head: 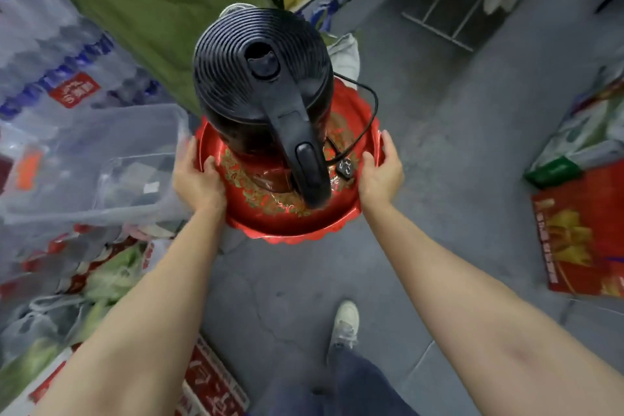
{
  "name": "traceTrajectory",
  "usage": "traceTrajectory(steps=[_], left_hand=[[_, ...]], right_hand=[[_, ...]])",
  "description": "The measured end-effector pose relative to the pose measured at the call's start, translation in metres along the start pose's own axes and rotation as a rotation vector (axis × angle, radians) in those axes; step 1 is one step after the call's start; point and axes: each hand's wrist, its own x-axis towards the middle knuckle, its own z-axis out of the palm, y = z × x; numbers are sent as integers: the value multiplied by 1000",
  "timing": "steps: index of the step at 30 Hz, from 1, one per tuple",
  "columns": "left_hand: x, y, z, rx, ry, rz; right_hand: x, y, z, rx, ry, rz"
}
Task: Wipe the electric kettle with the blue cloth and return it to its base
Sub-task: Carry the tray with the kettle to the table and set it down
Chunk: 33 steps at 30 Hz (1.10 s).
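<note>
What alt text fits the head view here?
Both hands, left and right, grip opposite rims of a red tray carrying a black kettle, its cord and plug lying on the tray. Grey floor below; no blue cloth visible.

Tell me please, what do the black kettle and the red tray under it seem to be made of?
The kettle: probably moulded plastic with a matte black finish; its lid has ridged rings and gives only dull reflections. The red tray: glossy, with gold printed patterns and a scalloped rim; its bright sheen suggests lacquered metal or hard plastic, I cannot tell which.
</note>
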Motion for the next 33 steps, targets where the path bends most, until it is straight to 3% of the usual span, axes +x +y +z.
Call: traceTrajectory(steps=[6, 11, 20, 29, 33], left_hand=[[12, 59, 104, 3, -155, 23], [15, 141, 175, 10, -240, 139], [16, 288, 302, -93, -443, 193], [-40, 434, 457, -76, -559, 309], [-64, 495, 532, -93, -597, 284]], right_hand=[[78, -9, -44, 18, 135, 86], [143, -22, -81, 20, 248, 141], [249, -61, -146, 104, 522, 235], [393, -81, -242, 130, 693, 284], [466, -88, -285, 90, 729, 287]])
